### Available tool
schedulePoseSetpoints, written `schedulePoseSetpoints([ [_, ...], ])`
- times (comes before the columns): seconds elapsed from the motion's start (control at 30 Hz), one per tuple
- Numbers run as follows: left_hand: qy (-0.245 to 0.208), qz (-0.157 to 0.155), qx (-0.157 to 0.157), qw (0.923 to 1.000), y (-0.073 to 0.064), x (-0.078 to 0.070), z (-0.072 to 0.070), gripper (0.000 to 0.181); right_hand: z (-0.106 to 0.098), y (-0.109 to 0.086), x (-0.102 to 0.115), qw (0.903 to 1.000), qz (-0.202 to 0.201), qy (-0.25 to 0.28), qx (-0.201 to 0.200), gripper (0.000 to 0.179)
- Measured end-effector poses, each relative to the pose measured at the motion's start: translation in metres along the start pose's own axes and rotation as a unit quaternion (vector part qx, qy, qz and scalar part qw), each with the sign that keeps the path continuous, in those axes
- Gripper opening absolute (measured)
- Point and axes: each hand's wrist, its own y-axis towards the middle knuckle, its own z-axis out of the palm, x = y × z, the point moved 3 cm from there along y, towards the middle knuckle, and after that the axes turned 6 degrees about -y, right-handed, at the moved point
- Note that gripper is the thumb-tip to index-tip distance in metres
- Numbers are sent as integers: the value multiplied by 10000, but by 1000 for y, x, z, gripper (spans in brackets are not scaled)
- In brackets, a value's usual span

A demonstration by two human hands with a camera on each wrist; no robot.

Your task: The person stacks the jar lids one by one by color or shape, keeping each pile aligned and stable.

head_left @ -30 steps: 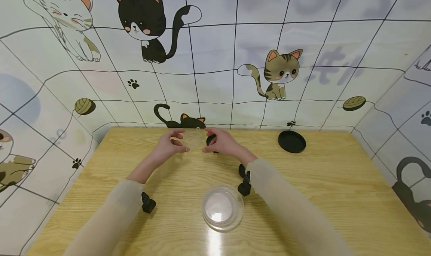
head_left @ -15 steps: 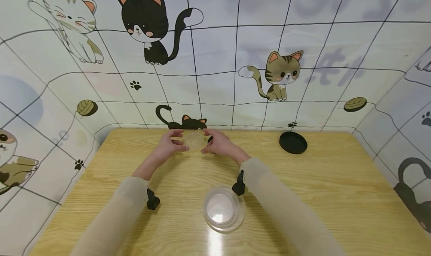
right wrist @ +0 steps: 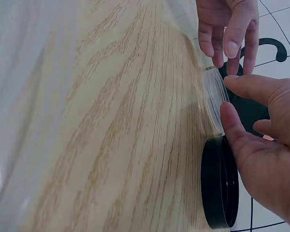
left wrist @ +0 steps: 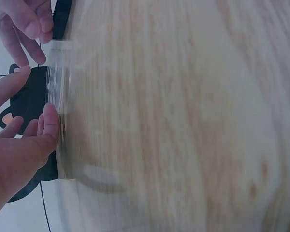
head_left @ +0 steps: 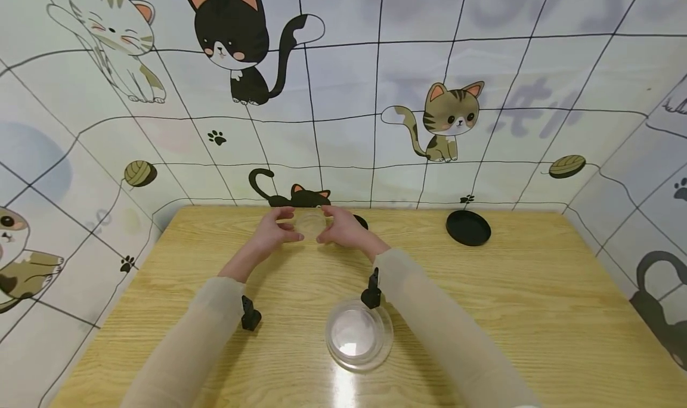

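Note:
A small clear round lid (head_left: 310,224) lies flat near the table's back edge, between my two hands. My left hand (head_left: 270,230) is on its left side, with thumb and fingers apart and loosely curved. On the other side my right hand (head_left: 343,228) has its thumb and forefinger at the rim; in the right wrist view the fingertips (right wrist: 228,113) come close to or touch the clear lid (right wrist: 214,99). Neither hand visibly grips it. A black round lid (right wrist: 213,183) stands out beside the right hand, mostly hidden behind it in the head view.
Another black round lid (head_left: 468,228) lies at the back right. A larger clear round plastic container (head_left: 358,335) sits at the front middle, under the right forearm's inner side. A cat-printed cloth wall (head_left: 349,139) rises behind the wooden table (head_left: 526,312).
My right hand has moved slightly left, closer to the clear lid, uncovering the black lid's right edge. Both forearms have shifted inward a little. The clear lid stays in about the same place.

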Motion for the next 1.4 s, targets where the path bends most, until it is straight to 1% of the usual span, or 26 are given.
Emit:
schedulePoseSetpoints([
  [0.23, -117, -109, 76, 9998, 1, 5, -3, 83, 3, 4, 6, 9993, -2, -361, 25, 88],
  [0.33, -28, -118, 61, 9999, 0, 10, -7, 81, 4, 4, 8, 9993, 5, -380, 35, 85],
  [0.4, -83, -131, 45, 9999, -1, 13, -10, 80, 6, 4, 9, 9993, -8, -369, 50, 84],
  [0.5, -155, -216, -12, 9996, -5, 17, -17, 77, 10, 5, 9, 9995, -25, -268, 161, 84],
  [0.6, -120, -245, 67, 9996, -13, 18, -22, 79, 15, 4, 10, 9993, -102, -191, 305, 84],
  [0.73, 188, -287, 124, 9993, -25, 19, -30, 78, 22, 2, 11, 9985, -224, -61, 488, 82],
  [0.83, 415, -314, 89, 9986, -32, 21, -36, 76, 27, 1, 13, 9976, -304, 35, 613, 79],
  [0.97, 568, -264, 108, 9980, -38, 25, -41, 72, 33, 0, 13, 9966, -379, 137, 716, 77],
  [1.13, 657, -128, 195, 9976, -43, 25, -41, 69, 36, -3, 11, 9962, -375, 355, 708, 78],
  [1.4, 793, 132, 246, 9965, -44, 27, -35, 66, 37, -1, 9, 9963, -436, 273, 690, 60],
])
